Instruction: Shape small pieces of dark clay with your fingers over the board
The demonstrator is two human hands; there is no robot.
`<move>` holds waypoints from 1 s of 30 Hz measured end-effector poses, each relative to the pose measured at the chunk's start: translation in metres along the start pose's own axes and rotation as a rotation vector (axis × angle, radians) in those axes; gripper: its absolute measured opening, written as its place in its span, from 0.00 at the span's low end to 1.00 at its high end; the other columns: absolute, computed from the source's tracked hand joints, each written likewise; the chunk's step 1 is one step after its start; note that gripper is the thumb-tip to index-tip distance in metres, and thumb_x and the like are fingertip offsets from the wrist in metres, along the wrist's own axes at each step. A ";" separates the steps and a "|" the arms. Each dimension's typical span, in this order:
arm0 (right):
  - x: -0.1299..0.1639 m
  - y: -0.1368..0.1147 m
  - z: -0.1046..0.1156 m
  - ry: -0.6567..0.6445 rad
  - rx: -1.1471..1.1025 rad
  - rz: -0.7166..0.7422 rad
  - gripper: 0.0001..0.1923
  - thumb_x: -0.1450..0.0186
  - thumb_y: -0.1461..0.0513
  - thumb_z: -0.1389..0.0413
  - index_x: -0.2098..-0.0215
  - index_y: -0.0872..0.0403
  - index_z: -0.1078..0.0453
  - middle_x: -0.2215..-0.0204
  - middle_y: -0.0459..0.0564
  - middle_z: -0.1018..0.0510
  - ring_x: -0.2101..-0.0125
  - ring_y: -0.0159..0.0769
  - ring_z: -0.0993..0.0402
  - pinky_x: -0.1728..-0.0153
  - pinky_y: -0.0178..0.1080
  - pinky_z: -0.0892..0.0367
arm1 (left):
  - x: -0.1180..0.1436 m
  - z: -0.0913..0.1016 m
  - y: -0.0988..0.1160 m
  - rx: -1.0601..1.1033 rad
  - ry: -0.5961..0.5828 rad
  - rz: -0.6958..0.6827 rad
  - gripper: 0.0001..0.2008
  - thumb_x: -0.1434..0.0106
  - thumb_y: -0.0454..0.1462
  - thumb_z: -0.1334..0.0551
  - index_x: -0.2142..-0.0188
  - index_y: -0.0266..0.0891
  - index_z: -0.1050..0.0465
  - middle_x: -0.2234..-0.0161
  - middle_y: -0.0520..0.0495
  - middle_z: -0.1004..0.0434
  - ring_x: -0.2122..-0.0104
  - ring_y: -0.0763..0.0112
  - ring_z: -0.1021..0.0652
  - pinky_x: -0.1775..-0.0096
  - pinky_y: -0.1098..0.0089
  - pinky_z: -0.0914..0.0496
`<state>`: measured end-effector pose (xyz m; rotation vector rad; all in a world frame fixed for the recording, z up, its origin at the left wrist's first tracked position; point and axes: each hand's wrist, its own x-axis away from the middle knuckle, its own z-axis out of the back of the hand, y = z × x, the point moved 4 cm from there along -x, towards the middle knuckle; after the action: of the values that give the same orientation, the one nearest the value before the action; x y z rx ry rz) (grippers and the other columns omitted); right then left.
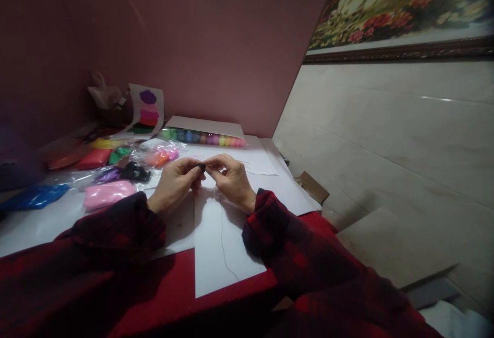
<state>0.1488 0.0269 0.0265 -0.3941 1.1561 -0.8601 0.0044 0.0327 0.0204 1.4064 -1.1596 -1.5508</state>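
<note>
My left hand (175, 184) and my right hand (233, 182) meet over the white paper, fingertips pinched together. Between them is a small piece of black clay (201, 166), gripped from both sides by thumbs and forefingers. Below the hands lies a white sheet (210, 261) with a thin curving line down it. Left of my left hand sit a bag of black clay (136, 172) and a pink clay packet (108, 194).
Farther left are a blue packet (36, 196), a red packet (93, 158) and an orange lump (158, 159) in clear bags. Behind stand a long pack of coloured clay (204, 138) and a card with coloured shapes (148, 109). Red cloth (170, 276) covers the table's front edge.
</note>
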 end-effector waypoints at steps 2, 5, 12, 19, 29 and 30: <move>0.000 0.001 0.000 0.021 -0.001 0.001 0.04 0.36 0.67 0.40 0.67 0.52 0.24 0.67 0.46 0.22 0.65 0.33 0.26 0.61 0.37 0.28 | 0.000 0.000 -0.002 0.063 -0.014 0.027 0.16 0.50 0.46 0.28 0.70 0.35 0.25 0.78 0.49 0.24 0.82 0.73 0.26 0.79 0.71 0.30; 0.000 0.003 0.000 0.035 -0.020 0.008 0.06 0.38 0.69 0.40 0.68 0.52 0.24 0.68 0.45 0.23 0.67 0.31 0.27 0.60 0.37 0.29 | 0.001 -0.001 -0.004 0.125 -0.020 0.068 0.21 0.49 0.51 0.28 0.71 0.34 0.25 0.76 0.47 0.23 0.81 0.73 0.26 0.79 0.71 0.30; 0.001 0.007 -0.002 -0.003 -0.115 -0.106 0.04 0.34 0.65 0.43 0.65 0.54 0.25 0.68 0.47 0.22 0.68 0.31 0.26 0.66 0.36 0.28 | 0.001 0.000 -0.004 0.118 0.002 0.068 0.22 0.53 0.46 0.25 0.66 0.34 0.25 0.77 0.49 0.22 0.82 0.73 0.26 0.80 0.71 0.30; 0.002 0.003 -0.003 -0.025 -0.096 -0.110 0.04 0.35 0.61 0.40 0.65 0.54 0.25 0.67 0.48 0.20 0.65 0.33 0.24 0.66 0.36 0.28 | -0.002 0.001 -0.009 0.132 0.009 0.010 0.21 0.52 0.43 0.26 0.64 0.36 0.31 0.80 0.52 0.24 0.83 0.71 0.26 0.82 0.72 0.30; 0.001 0.005 -0.001 0.001 -0.079 -0.154 0.03 0.35 0.62 0.41 0.67 0.53 0.27 0.70 0.46 0.22 0.68 0.32 0.27 0.70 0.35 0.28 | 0.002 0.000 -0.003 0.082 0.017 0.075 0.17 0.49 0.44 0.28 0.68 0.34 0.27 0.75 0.45 0.20 0.81 0.69 0.23 0.80 0.69 0.28; 0.001 0.005 -0.001 0.008 -0.078 -0.156 0.03 0.35 0.62 0.41 0.67 0.53 0.27 0.70 0.46 0.22 0.68 0.32 0.27 0.70 0.35 0.29 | 0.002 0.000 -0.002 0.081 0.020 0.074 0.16 0.50 0.43 0.28 0.69 0.34 0.27 0.75 0.45 0.20 0.81 0.69 0.23 0.79 0.69 0.28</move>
<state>0.1503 0.0293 0.0217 -0.5513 1.1801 -0.9542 0.0043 0.0314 0.0179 1.4121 -1.2612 -1.4502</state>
